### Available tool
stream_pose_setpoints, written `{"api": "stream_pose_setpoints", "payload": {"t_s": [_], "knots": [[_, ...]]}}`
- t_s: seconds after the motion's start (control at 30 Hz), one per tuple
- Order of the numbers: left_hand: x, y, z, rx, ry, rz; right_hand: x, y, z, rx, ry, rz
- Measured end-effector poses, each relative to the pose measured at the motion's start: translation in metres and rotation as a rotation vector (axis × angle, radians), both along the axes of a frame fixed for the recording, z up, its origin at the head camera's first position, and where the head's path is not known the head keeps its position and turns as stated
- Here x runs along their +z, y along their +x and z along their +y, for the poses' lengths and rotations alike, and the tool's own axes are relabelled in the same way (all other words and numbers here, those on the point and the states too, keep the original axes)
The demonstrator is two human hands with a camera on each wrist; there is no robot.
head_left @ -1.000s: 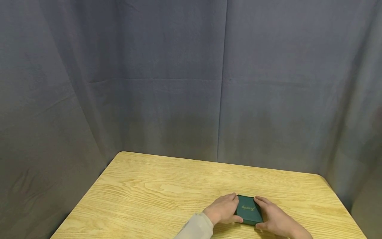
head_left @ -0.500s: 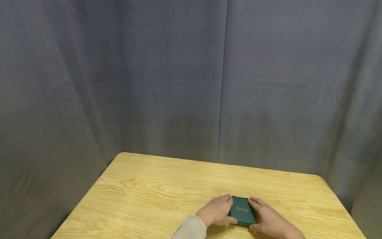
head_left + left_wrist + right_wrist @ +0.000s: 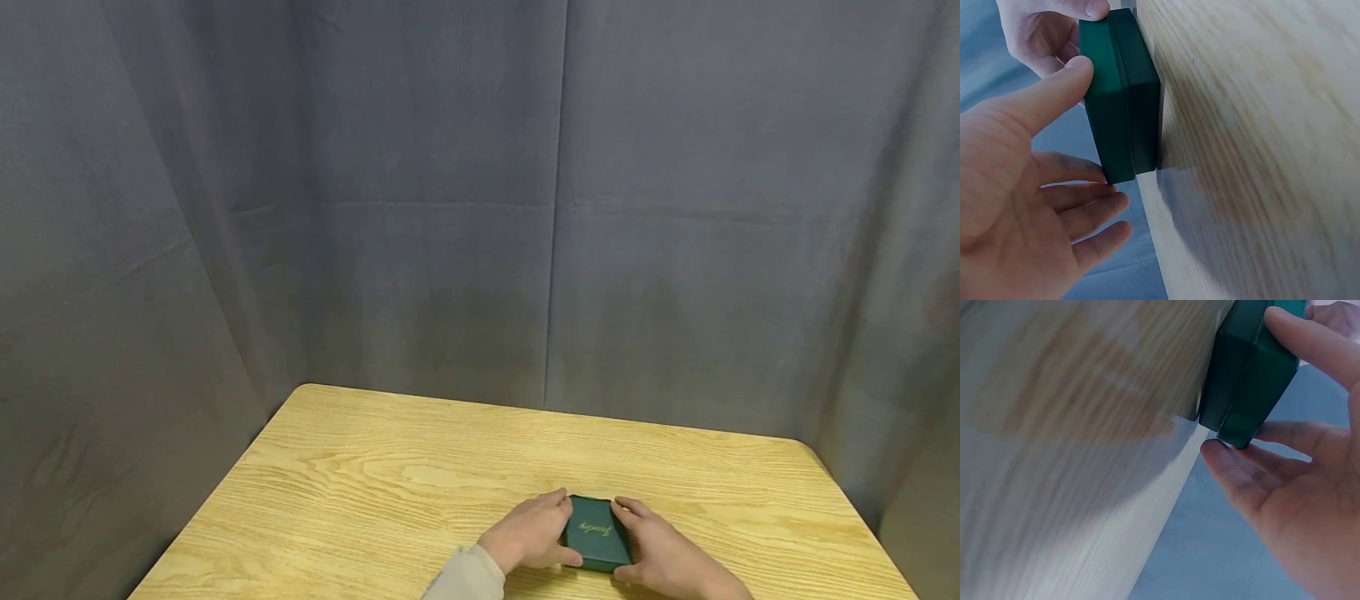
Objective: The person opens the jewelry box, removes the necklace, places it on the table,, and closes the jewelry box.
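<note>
A small green jewelry box (image 3: 597, 534) with gold lettering on its lid lies on the wooden table, lid closed. On its left side my left hand (image 3: 530, 531) holds it, thumb at the near corner and fingers toward the far one. My right hand (image 3: 660, 550) grips the opposite side in the same way. Seen from the left wrist, the thumb and forefinger touch the upper part of the green box (image 3: 1107, 100), and the other fingers spread below. From the right wrist, the fingers likewise touch the lid part of the box (image 3: 1254, 375).
The light wood table (image 3: 420, 475) extends to the left and behind the box. Grey curtains (image 3: 435, 208) hang around its back and sides. A pale sleeve (image 3: 467, 573) covers the left forearm.
Both hands and the jewelry box between them have moved left across the table, and slightly toward the near edge. The hold on the box looks the same.
</note>
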State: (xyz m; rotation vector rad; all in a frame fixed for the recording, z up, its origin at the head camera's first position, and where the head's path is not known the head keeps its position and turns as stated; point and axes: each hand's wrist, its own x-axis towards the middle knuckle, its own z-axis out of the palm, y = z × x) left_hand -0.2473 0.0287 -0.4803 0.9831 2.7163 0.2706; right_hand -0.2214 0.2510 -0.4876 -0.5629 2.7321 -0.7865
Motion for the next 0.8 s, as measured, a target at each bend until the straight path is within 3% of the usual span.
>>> {"api": "stream_pose_setpoints", "payload": {"t_s": [0.8], "knots": [[-0.002,0.003,-0.027,0.053,0.087,-0.036,0.004,0.000,-0.023,0.055,0.027,-0.005]]}}
